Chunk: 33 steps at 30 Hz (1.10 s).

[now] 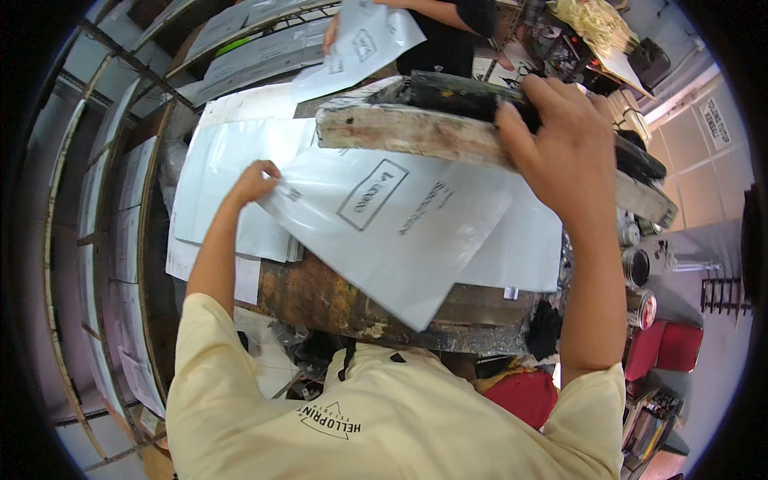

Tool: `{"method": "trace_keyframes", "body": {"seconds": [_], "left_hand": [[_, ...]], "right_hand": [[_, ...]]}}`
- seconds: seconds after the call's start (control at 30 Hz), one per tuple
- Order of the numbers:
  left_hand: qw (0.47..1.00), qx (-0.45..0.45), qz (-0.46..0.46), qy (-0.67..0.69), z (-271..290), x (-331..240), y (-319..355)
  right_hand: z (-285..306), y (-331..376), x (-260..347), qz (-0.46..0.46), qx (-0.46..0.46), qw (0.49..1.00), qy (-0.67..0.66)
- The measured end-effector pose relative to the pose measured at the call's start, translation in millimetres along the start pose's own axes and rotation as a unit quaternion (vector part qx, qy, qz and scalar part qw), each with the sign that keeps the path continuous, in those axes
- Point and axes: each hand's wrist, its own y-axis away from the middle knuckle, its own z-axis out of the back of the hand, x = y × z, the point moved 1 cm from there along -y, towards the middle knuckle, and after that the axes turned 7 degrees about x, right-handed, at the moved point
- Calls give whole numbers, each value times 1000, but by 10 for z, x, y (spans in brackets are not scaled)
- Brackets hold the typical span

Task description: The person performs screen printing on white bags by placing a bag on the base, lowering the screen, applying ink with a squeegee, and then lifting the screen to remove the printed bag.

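Observation:
My left hand (256, 181) pinches the left corner of a printed white plastic bag (456, 232), which slants toward me with one corner over the table's near edge. Dark print and a boxed mark show on its face. Above its far part, my right hand (564, 140) is wrapped round a worn wooden screen frame (416, 134), apparently lifted at the near side. A black bar (464, 94) lies along that frame by my fingers; whether I grip it too is unclear. Left of the bag is a stack of white plastic bags (240, 156), beside my left hand.
The stained table (320, 296) carries a black rag (545, 326) at its right corner. Drying racks (100, 240) with bags stand at left. Across the table a person holds another printed bag (360, 56). Jars (636, 266) and a red chair (664, 350) are at right.

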Motion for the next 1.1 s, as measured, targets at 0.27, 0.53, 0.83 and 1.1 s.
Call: {"method": "trace_keyframes", "body": {"seconds": [0.27,0.53,0.83,1.1], "left_hand": [[853,-146,136,-482,1193,1114,-578],[873,29,-241,423,-319,-2291,842],[971,-15,-18,239,-2081,-1721,1712],[994,-92,-47,32,-2747,-1309,1671]], "right_hand": [[255,-186,-47,-34,77,996,0],[46,190,2,-84,88,993,4],[-889,2151,391,-23,331,939,-92],[-1919,2996,421,-1,325,940,-105]]}}
